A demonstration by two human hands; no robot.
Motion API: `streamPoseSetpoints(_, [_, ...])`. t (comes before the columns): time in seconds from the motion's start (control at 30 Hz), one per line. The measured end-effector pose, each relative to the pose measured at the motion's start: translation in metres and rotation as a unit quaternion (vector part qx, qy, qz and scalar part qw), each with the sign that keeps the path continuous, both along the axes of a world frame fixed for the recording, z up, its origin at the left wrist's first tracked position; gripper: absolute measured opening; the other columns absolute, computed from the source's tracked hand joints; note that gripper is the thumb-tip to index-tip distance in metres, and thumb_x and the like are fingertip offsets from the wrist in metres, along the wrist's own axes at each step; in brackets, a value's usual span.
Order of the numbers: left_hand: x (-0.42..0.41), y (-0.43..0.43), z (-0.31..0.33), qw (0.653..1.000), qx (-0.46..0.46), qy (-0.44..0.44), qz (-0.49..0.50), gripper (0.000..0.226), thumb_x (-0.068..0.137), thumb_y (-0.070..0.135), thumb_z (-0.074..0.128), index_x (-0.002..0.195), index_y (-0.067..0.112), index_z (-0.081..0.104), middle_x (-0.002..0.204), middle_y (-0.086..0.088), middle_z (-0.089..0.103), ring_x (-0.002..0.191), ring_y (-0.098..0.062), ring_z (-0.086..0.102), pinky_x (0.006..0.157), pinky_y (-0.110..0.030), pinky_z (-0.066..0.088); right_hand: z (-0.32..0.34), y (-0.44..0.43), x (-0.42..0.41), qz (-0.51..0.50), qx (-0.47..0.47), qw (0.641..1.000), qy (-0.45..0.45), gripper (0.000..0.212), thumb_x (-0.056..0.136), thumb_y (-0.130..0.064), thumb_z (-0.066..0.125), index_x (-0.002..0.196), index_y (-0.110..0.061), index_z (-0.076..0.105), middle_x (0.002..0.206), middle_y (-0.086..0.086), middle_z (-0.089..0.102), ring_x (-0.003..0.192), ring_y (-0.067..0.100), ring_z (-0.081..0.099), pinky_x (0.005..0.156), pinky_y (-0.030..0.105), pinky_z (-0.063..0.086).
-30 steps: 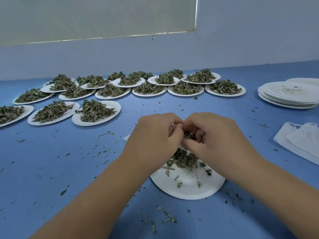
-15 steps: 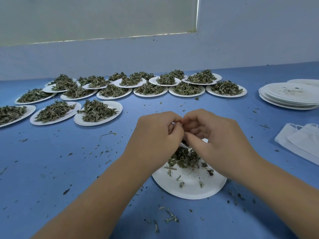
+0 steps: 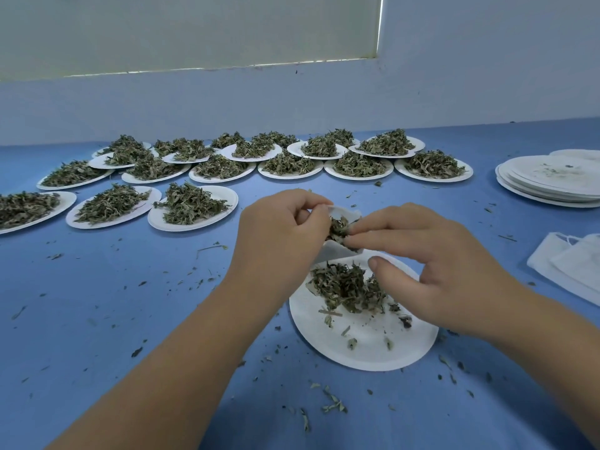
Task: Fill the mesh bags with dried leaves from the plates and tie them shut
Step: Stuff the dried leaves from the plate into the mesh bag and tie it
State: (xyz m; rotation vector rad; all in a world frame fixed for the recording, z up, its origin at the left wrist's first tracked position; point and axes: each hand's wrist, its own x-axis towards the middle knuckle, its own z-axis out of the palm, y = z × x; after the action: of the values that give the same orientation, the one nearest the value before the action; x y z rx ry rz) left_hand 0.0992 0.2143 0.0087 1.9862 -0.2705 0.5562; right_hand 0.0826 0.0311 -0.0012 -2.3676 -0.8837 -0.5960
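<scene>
Still early in the job by our read: many full plates [image 3: 194, 206] of dried leaves sit in rows at the far left and middle of the counter [image 3: 130, 303]. A short stack of emptied plates [image 3: 548, 180] at far right says only a few are done. We see no tied bag anywhere. The flat white bags [image 3: 571, 264] at the right edge look like unused spares, though we can't be sure. The current mesh bag [image 3: 334, 253] is held in the air just above the far rim of the near plate [image 3: 367, 349], mouth open and facing the right hand, partly filled, not tied. A clump of leaves [image 3: 344, 285] is left on that plate, so filling goes on, then tying, then all the other plates. The left hand [image 3: 282, 232] comes in from lower left with the knuckles up; its fingers are curled and pinch the bag's upper rim to keep the mouth open. The right hand [image 3: 431, 261] reaches in from the right, palm down, its fingers [image 3: 373, 227] long and fairly straight, tips pressing a tuft of leaves into the mouth. Its thumb hangs free below, over the plate and touching nothing. Crumbs [image 3: 331, 404] lie loose on the counter around the plate.
</scene>
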Motion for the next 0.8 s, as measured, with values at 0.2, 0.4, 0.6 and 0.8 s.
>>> streamPoseSetpoints(0.2, [-0.005, -0.002, 0.0, 1.0, 0.013, -0.002, -0.025, 0.025, 0.088, 0.014, 0.06, 0.078, 0.034, 0.07, 0.046, 0.012, 0.045, 0.045, -0.001, 0.042, 0.048, -0.006, 0.031, -0.003, 0.014, 0.002, 0.016, -0.093, 0.995, -0.023, 0.02, 0.084, -0.017, 0.053, 0.093, -0.023, 0.07, 0.114, -0.014, 0.065, 0.081, 0.015, 0.047, 0.074, 0.03, 0.044])
streamPoseSetpoints(0.4, [-0.003, 0.002, 0.002, 1.0, 0.008, -0.014, 0.007, 0.023, 0.089, 0.014, 0.062, 0.077, 0.032, 0.069, 0.045, 0.012, 0.044, 0.042, -0.002, 0.038, 0.045, -0.009, 0.029, -0.004, 0.013, -0.001, 0.052, -0.009, 0.998, -0.038, 0.021, 0.086, -0.012, 0.058, 0.096, -0.023, 0.072, 0.105, -0.025, 0.061, 0.087, 0.012, 0.054, 0.079, 0.028, 0.045])
streamPoseSetpoints(0.6, [-0.002, 0.005, 0.005, 1.0, -0.021, 0.009, -0.007, 0.02, 0.089, 0.015, 0.063, 0.077, 0.028, 0.072, 0.053, -0.003, 0.049, 0.043, -0.006, 0.035, 0.044, -0.023, 0.036, 0.003, -0.002, 0.002, 0.021, -0.04, 0.998, -0.04, 0.034, 0.084, -0.015, 0.057, 0.114, -0.022, 0.071, 0.122, -0.015, 0.063, 0.093, 0.016, 0.058, 0.08, 0.028, 0.047])
streamPoseSetpoints(0.8, [-0.005, -0.001, 0.003, 0.999, -0.007, 0.013, -0.046, 0.021, 0.089, 0.014, 0.062, 0.079, 0.029, 0.072, 0.055, -0.012, 0.05, 0.045, -0.005, 0.038, 0.045, -0.014, 0.034, -0.001, 0.007, 0.005, 0.045, -0.072, 0.996, -0.021, 0.029, 0.086, -0.006, 0.057, 0.105, -0.022, 0.073, 0.122, -0.016, 0.064, 0.084, 0.017, 0.053, 0.076, 0.033, 0.047])
